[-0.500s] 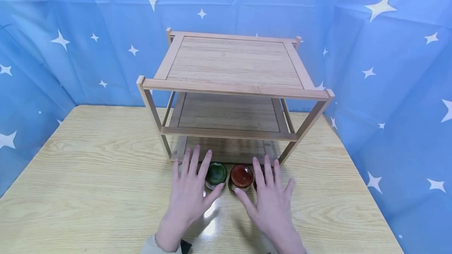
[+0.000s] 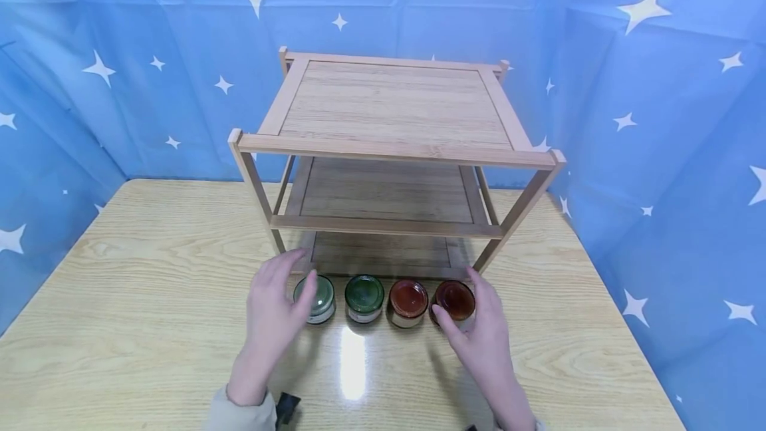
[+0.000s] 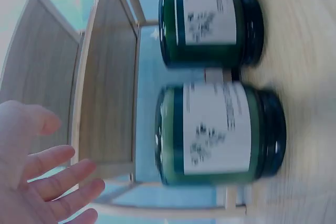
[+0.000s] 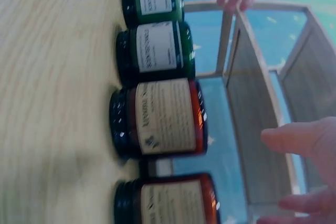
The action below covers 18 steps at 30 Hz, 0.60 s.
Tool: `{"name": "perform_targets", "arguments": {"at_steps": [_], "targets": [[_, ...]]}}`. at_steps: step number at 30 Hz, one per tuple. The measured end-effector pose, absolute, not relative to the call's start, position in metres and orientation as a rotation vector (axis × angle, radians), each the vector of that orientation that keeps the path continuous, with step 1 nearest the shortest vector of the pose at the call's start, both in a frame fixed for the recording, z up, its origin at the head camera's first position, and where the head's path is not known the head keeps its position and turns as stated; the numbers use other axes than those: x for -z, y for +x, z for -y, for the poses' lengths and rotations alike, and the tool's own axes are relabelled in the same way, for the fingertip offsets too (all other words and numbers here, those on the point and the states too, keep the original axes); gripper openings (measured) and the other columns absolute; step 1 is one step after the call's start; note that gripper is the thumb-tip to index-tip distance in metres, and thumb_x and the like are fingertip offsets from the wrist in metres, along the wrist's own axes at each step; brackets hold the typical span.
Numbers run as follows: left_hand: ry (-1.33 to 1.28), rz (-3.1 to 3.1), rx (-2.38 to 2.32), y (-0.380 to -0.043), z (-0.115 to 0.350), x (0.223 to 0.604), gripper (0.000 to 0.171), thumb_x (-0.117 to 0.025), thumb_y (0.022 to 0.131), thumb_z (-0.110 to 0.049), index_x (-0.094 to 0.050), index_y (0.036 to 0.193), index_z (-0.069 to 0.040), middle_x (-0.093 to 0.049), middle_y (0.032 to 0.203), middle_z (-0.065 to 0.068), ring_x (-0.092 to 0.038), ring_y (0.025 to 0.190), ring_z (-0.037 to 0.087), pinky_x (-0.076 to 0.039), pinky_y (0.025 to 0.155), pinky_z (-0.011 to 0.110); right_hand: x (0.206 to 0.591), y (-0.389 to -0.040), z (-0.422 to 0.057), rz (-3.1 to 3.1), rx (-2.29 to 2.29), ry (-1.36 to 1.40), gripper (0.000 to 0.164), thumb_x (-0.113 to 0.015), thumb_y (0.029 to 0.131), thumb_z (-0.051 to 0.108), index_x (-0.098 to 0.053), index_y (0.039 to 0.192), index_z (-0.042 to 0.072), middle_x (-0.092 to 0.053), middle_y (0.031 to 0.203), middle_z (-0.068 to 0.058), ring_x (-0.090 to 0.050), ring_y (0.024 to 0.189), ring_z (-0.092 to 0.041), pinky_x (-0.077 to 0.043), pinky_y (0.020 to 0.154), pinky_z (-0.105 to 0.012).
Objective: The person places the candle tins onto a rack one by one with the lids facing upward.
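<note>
Glass jars with paper labels stand in a row, dark lids down on the table. From the left come a pale green jar (image 2: 324, 298), a dark green jar (image 2: 364, 294), a red-brown jar (image 2: 409, 299) and a darker brown jar (image 2: 453, 298). My left hand (image 2: 272, 314) hovers beside the pale green jar, thumb and fingers spread apart. In the left wrist view, a gap shows between those fingers (image 3: 65, 177) and the jar. Over at the row's right end, my right hand (image 2: 483, 331) is by the brown jar, fingers parted and holding nothing.
A three-tier wooden shelf (image 2: 395, 151) stands just behind the jars, its lowest board close to them. The wood-grain table (image 2: 149, 298) extends to both sides. A blue curtain (image 2: 179, 52) with white stars surrounds the back and sides.
Both hands have moved outward from above the jars, the left hand to the left and the right hand to the right. The end jars are now more exposed.
</note>
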State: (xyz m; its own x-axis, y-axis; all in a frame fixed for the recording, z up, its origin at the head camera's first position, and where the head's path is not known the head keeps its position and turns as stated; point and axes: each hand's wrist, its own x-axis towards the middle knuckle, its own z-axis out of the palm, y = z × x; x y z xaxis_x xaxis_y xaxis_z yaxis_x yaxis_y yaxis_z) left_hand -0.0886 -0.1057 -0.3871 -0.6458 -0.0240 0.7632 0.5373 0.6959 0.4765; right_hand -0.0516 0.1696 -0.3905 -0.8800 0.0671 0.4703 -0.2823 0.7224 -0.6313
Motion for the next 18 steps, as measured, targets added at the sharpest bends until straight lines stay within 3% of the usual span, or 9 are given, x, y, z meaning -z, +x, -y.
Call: {"name": "perform_targets", "arguments": {"at_steps": [4, 8, 12, 15, 18], "targets": [[-0.282, 2.078, 1.019, -0.095, 0.121, 0.388, 0.020, -0.064, 0.076, 0.001, -0.066, 0.095, 0.005, -0.068, 0.091, 0.018, -0.062, 0.085, 0.036, -0.052, 0.073, 0.047, 0.393, -0.053, -0.180, 2.518, -1.114, 0.099, 0.078, -0.081, 0.069, 0.005, -0.038, 0.133, -0.011, -0.046, 0.130, -0.029, -0.046, 0.116, -0.044, -0.046, 0.090, -0.057], [-0.154, 2.054, 1.122, -0.101, 0.136, 0.391, 0.017, -0.063, 0.075, 0.010, -0.066, 0.091, 0.007, -0.068, 0.088, 0.020, -0.064, 0.084, 0.034, -0.050, 0.078, 0.029, 0.395, -0.055, -0.188, 2.606, -1.230, 0.020, 0.082, -0.081, 0.069, 0.004, -0.035, 0.135, -0.010, -0.044, 0.133, -0.030, -0.046, 0.117, -0.045, -0.050, 0.087, -0.056], [-0.046, 2.064, 1.239, -0.108, 0.147, 0.394, 0.017, -0.062, 0.077, 0.013, -0.063, 0.093, 0.008, -0.068, 0.089, 0.019, -0.062, 0.081, 0.019, -0.047, 0.077, 0.013, 0.400, -0.056, -0.193, 2.679, -1.333, -0.056, 0.086, -0.081, 0.069, 0.004, -0.031, 0.138, -0.009, -0.042, 0.135, -0.031, -0.046, 0.119, -0.044, -0.050, 0.090, -0.055], [-0.010, 2.063, 1.376, -0.114, 0.153, 0.396, 0.021, -0.063, 0.079, 0.013, -0.060, 0.099, 0.009, -0.066, 0.094, 0.019, -0.059, 0.085, 0.006, -0.049, 0.077, 0.012, 0.405, -0.056, -0.197, 2.723, -1.435, -0.105, 0.090, -0.081, 0.069, 0.004, -0.027, 0.140, -0.008, -0.039, 0.138, -0.031, -0.046, 0.119, -0.045, -0.048, 0.095, -0.053], [-0.009, 2.040, 1.532, -0.120, 0.156, 0.398, 0.028, -0.064, 0.080, 0.012, -0.057, 0.107, 0.010, -0.063, 0.101, 0.015, -0.057, 0.089, 0.003, -0.049, 0.078, 0.011, 0.411, -0.057, -0.199, 2.745, -1.534, -0.155, 0.092, -0.081, 0.069, 0.005, -0.025, 0.141, -0.007, -0.036, 0.140, -0.030, -0.046, 0.119, -0.047, -0.045, 0.098, -0.051]]}}
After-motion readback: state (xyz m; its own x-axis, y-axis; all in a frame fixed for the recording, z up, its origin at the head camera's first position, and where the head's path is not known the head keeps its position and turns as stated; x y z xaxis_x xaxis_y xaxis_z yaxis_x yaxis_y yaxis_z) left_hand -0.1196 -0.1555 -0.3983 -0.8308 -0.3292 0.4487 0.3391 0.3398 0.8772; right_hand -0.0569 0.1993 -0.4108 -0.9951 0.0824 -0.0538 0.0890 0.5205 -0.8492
